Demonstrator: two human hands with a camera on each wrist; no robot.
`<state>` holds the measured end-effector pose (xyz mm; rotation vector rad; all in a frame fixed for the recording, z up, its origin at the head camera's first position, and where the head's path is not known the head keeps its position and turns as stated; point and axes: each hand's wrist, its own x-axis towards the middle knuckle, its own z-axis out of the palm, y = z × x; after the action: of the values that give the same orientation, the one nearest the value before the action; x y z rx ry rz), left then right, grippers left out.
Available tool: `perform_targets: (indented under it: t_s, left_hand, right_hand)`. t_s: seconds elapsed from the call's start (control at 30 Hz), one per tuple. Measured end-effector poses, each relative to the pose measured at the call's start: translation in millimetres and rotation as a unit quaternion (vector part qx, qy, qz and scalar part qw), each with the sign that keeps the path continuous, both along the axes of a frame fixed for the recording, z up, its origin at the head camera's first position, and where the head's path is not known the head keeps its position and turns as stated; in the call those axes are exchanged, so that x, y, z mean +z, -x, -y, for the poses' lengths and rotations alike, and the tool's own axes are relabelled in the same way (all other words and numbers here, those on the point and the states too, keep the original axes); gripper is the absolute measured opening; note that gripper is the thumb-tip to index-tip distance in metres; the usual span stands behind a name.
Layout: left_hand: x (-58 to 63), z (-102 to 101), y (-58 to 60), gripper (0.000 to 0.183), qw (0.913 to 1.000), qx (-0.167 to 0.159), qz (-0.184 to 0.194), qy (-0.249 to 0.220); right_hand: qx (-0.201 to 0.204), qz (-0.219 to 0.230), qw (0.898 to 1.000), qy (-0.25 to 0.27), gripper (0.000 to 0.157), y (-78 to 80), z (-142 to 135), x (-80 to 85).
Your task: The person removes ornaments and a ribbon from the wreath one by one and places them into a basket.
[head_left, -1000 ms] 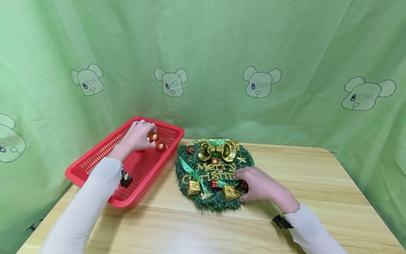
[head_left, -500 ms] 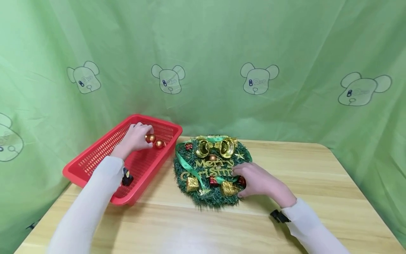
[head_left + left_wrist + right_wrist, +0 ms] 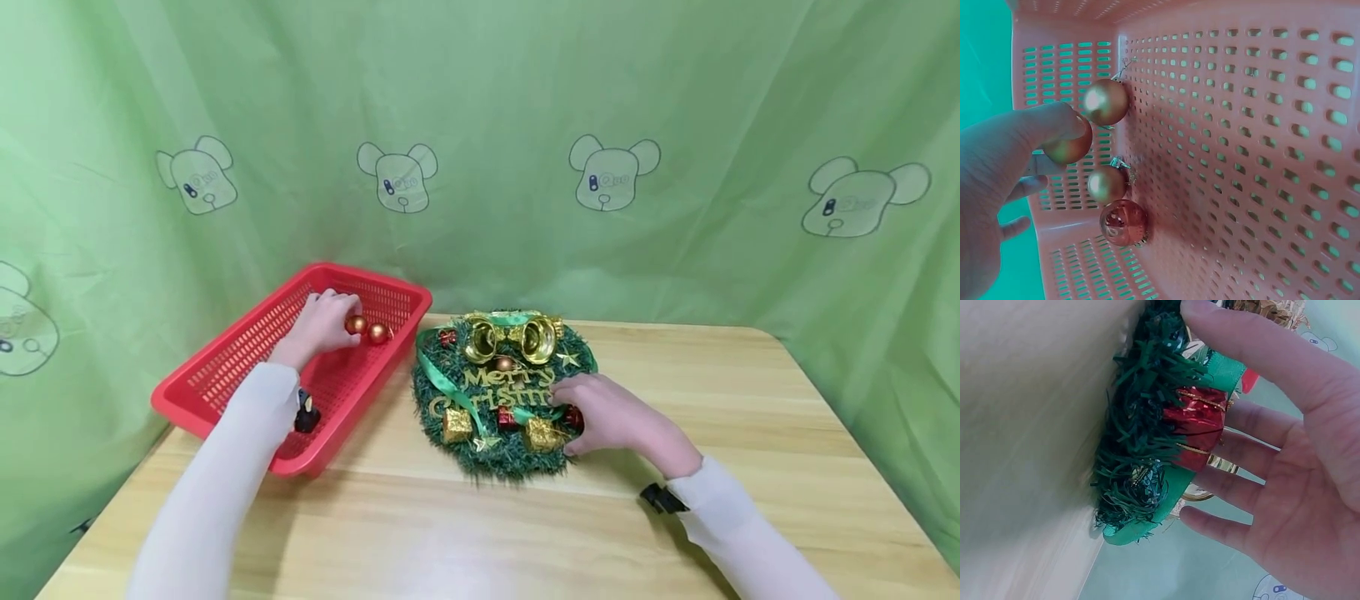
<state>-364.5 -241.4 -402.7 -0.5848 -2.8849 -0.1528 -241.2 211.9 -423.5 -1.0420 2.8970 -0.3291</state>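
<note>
My left hand [image 3: 318,325] reaches into the red basket [image 3: 187,408] and pinches a copper-gold bauble [image 3: 1071,151] between thumb and fingers. Below the held bauble in the left wrist view, the basket floor and wall meet beside a second gold bauble [image 3: 1106,102], a third gold bauble [image 3: 1107,185] and a shiny red bauble [image 3: 1124,223]. A green tinsel Christmas wreath [image 3: 498,467] lies on the table. At its right edge is my right hand [image 3: 611,417], thumb and loosely spread fingers around a red foil gift box [image 3: 1196,428] on the wreath.
Gold bells [image 3: 537,339], "Merry Christmas" lettering [image 3: 510,377], a green ribbon [image 3: 442,379] and gold gift boxes [image 3: 456,426] decorate the wreath. The basket stands left of it on the wooden table [image 3: 450,533]. A green curtain [image 3: 510,250] hangs behind.
My left hand has sunk slightly within the basket, still pinching the bauble. My right hand keeps its place at the wreath's edge. The head view has shifted a little.
</note>
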Motion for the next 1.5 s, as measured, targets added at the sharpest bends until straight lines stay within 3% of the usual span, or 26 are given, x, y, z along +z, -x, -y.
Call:
perform_targets:
  t_s: [0.47, 1.2, 1.5]
  left_hand:
    - [-0.7, 0, 10.1, 0.033, 0.9998, 0.008, 0.015, 0.007]
    - [-18.4, 7, 12.7, 0.036, 0.9986, 0.014, 0.006, 0.051]
    - [-17.8, 7, 8.8, 0.04, 0.9973, 0.032, 0.013, 0.065]
  right_hand:
    - [0.008, -0.009, 1.0, 0.002, 0.065, 7.0, -2, 0.4]
    - [0.001, -0.001, 1.0, 0.0, 0.066, 2.1, -1, -2.8]
    - [0.001, -0.002, 1.0, 0.003, 0.066, 1.6, -2, -3.1]
